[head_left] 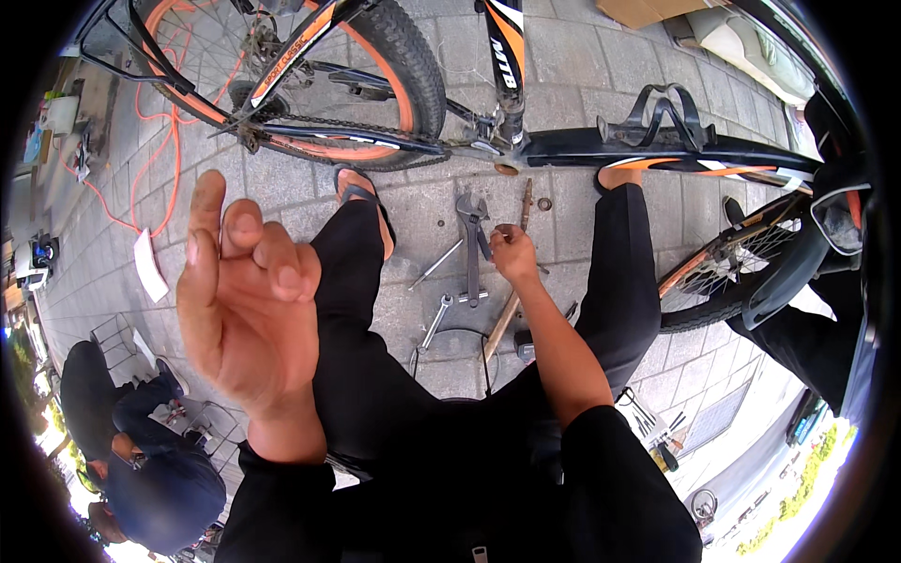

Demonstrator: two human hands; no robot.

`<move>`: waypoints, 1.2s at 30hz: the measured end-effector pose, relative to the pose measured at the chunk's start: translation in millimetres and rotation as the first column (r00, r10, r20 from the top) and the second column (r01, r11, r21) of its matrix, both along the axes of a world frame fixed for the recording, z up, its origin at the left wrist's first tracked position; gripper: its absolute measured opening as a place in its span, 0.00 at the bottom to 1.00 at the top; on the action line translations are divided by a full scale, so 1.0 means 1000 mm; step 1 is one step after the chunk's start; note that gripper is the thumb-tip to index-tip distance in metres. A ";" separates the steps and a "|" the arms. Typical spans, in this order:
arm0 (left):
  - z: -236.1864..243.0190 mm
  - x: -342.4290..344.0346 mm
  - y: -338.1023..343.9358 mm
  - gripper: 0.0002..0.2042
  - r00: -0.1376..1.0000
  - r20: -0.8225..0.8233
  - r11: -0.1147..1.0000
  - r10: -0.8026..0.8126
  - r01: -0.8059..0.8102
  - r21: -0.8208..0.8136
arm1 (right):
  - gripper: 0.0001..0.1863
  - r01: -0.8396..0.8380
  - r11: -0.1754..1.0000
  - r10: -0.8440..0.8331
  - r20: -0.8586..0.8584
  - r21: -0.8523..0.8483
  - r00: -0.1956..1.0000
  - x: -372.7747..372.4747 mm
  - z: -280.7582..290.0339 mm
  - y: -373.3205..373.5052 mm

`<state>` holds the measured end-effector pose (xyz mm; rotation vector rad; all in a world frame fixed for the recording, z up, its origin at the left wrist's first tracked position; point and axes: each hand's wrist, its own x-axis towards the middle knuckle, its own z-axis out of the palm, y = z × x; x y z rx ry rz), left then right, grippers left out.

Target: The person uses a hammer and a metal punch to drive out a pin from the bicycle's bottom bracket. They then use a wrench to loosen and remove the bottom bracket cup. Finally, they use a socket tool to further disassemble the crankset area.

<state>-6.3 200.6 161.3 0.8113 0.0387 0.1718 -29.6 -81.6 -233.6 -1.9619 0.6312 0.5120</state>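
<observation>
My left hand (253, 300) is raised palm up in front of me, fingers apart and partly curled, holding nothing. Low over the paving, my right hand (513, 253) has its fingers pinched together beside an adjustable wrench (472, 249). A dark piece shows at those fingertips, too small to name. Around the wrench lie a thin metal rod (437, 263), a socket-type wrench (435, 321), a long wooden handle (500, 326), a brownish rod (526, 206) and a small dark ring (544, 204). Beyond them is a black and orange bicycle frame (563, 148); no crank shows at its bottom bracket.
The bicycle's rear wheel (427, 84) stands at upper left, near an orange cord (175, 141). Another wheel (723, 253) is on the right, beside a person's dark trousers (807, 347). A crouching person (160, 488) is at lower left. Several tools (652, 427) lie behind my right leg.
</observation>
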 end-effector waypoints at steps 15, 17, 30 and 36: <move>0.002 0.011 -0.003 0.30 0.994 0.087 0.997 0.072 -0.075 0.034 | 0.14 -0.088 0.996 0.078 -0.329 -0.016 0.941 -0.075 -0.104 -0.039; -0.011 0.014 0.018 0.29 0.973 0.202 0.993 0.112 -0.119 0.023 | 0.11 0.099 0.969 -0.023 -0.319 0.226 0.947 -0.056 -0.057 -0.032; -0.070 -0.328 0.269 0.21 0.129 -0.062 0.143 0.990 -0.851 0.505 | 0.19 0.003 0.998 0.018 -0.335 0.062 0.942 -0.068 0.051 -0.030; -0.204 -0.450 0.139 0.25 -0.075 -0.779 0.692 0.623 -0.412 0.593 | 0.23 -0.080 0.994 0.099 -0.332 0.070 0.938 -0.076 0.090 -0.017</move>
